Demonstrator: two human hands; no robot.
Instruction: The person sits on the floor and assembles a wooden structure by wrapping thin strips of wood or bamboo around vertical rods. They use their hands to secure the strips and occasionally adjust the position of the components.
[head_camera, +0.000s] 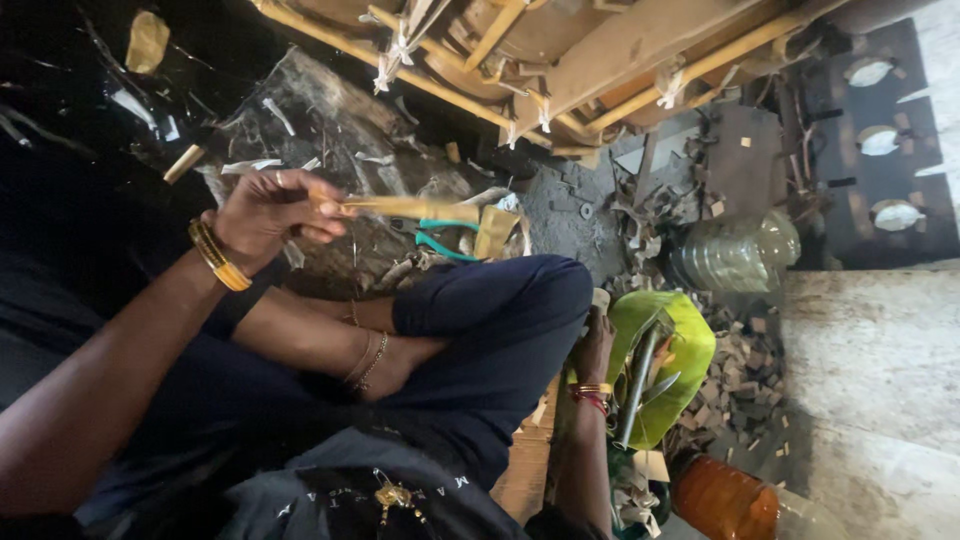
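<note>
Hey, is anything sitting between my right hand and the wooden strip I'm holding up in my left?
Yes. The bent knee in dark blue cloth lies between the right hand, low beside the green bag, and the wooden strip pinched in the left hand.

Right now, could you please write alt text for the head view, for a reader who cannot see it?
A seated, cross-legged person's left hand pinches a thin bamboo strip, while the right hand rests by a green bag holding metal tools. Wood chips litter the floor.
</note>
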